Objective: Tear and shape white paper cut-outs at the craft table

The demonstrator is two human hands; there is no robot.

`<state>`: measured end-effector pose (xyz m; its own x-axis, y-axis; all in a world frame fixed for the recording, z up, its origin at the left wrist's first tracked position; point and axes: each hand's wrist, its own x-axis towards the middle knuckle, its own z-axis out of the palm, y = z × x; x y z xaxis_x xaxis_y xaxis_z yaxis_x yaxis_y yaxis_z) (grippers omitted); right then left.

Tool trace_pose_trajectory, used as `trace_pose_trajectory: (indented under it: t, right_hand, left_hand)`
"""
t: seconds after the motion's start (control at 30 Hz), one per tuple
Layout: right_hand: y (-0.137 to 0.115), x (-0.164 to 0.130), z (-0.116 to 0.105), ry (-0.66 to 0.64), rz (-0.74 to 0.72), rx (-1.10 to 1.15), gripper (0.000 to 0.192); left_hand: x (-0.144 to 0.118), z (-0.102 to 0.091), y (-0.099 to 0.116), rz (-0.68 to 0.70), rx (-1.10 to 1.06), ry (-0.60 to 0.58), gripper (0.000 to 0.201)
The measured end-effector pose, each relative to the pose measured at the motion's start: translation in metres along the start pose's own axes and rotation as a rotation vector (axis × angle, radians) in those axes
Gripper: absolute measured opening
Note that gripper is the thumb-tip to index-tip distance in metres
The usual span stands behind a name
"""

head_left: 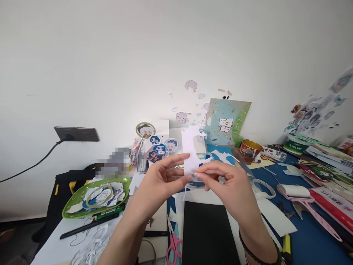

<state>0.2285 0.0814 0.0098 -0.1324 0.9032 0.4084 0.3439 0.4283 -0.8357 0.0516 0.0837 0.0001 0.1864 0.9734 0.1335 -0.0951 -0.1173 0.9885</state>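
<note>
A white paper piece with a jagged, cut-out right edge (191, 147) stands upright between my two hands above the desk. My left hand (165, 176) grips its lower left side, thumb below and fingers along the edge. At the bottom right corner, my right hand (223, 178) pinches the paper between thumb and fingers. Something clear and shiny shows at the fingertips, too small to name. Beneath the hands lies a flat black board (209, 232). Pink-handled scissors (174, 244) rest to its left.
A green tray (66, 213) of paper cutouts sits on the left. To the right are a tape roll (264, 188), a pink lint roller (296, 191) and a red tin (250, 148). A patterned blue sheet (224, 114) leans on the wall. A power strip (82, 133) is mounted at left.
</note>
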Motion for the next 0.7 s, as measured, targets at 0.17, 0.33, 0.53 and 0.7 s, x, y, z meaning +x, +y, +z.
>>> trace_pose_trajectory:
  t: [0.17, 0.33, 0.53, 0.7]
  right_hand:
    - [-0.001, 0.0, 0.001, 0.018, 0.02, 0.056, 0.004]
    - [0.0, 0.003, 0.004, 0.096, 0.056, 0.191, 0.003]
    - [0.004, 0.006, 0.009, 0.051, 0.119, 0.73, 0.018]
    - [-0.001, -0.004, 0.021, -0.034, 0.199, 0.951, 0.02]
  left_hand:
    - [0.004, -0.001, -0.004, -0.003, -0.063, 0.036, 0.047]
    - [0.004, 0.004, -0.002, 0.051, -0.067, 0.102, 0.046]
    - [0.003, 0.017, -0.005, 0.237, -0.064, 0.386, 0.041]
    - [0.003, 0.022, -0.009, 0.239, -0.215, 0.547, 0.032]
